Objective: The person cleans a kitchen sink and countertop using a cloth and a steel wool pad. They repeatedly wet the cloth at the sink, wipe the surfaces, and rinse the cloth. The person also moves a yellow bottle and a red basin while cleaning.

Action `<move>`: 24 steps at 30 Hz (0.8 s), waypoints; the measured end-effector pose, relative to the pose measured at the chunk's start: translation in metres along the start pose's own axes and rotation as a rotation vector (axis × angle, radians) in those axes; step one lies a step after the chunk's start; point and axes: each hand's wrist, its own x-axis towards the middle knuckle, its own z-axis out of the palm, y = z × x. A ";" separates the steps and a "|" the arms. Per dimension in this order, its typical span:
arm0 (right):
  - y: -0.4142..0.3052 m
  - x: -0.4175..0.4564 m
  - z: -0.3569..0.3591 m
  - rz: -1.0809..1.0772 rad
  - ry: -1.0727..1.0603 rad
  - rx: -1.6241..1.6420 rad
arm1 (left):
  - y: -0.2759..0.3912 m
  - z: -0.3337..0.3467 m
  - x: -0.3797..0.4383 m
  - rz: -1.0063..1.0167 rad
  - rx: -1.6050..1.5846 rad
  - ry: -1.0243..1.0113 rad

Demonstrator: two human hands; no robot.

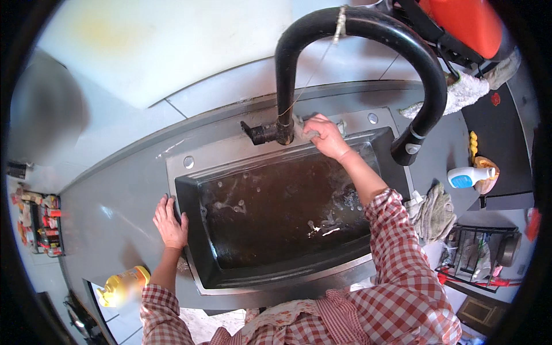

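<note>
Behind the black sink basin [284, 215], which holds dark water with some foam, my right hand [325, 134] presses a greyish cloth [304, 129] against the rear ledge. The cloth is beside the base of the black gooseneck faucet [285, 82], whose spout arches over to the right. My left hand [169, 222] rests on the grey counter at the sink's left edge, fingers slightly apart, holding nothing. A round metallic cap [189, 162] is set in the ledge's left part, another [372, 118] in its right part.
A yellow bottle [125, 284] lies at the front left. To the right are a crumpled grey-green cloth [433, 211], a white bottle with a blue label [468, 177], a cut piece of squash [487, 174] and a black wire basket [478, 254]. A white towel [465, 95] hangs at the back right.
</note>
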 end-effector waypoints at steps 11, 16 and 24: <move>-0.057 -0.152 0.009 0.350 -0.187 0.338 | -0.004 0.002 -0.001 -0.001 -0.036 0.016; -0.107 -0.159 -0.009 0.864 0.193 0.834 | 0.005 0.004 -0.007 0.057 -0.032 0.089; -0.202 -0.120 0.034 0.207 0.004 0.279 | 0.147 -0.002 -0.068 -0.258 -1.594 -0.603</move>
